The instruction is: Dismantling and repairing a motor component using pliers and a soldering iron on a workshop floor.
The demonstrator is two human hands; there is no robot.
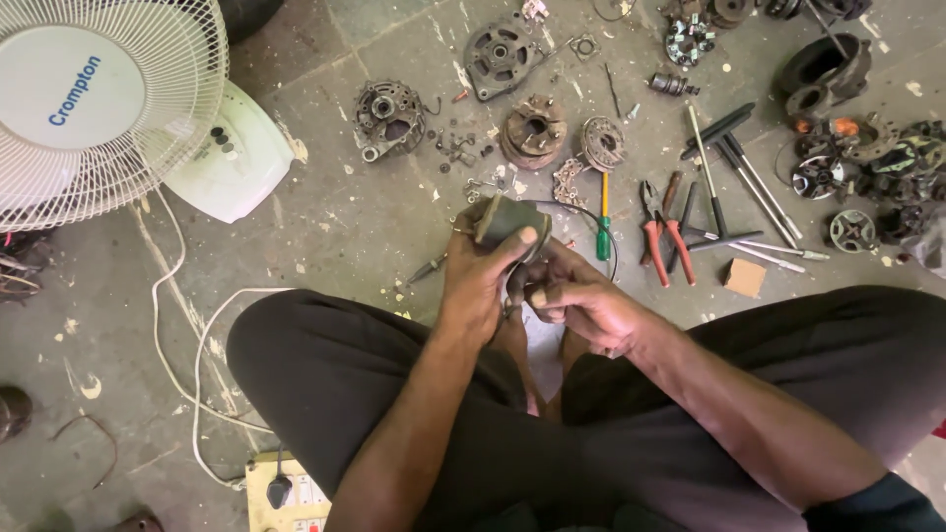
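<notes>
A: Where's the dark part (507, 219)?
B: Centre, clasped by the left hand (480, 279); right hand (572, 300) pinches its lower end.
A: Progress?
B: Seemingly midway; dismantled housings (389, 118) lie at twelve o'clock, pliers (658, 229) at two.

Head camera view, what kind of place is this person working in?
Probably an informal repair workshop for alternators or small motors, worked on the floor. Dismantled alternator housings and loose screws lie on bare concrete, beside red-handled pliers and a green screwdriver. The left hand holds a dark part.
</notes>
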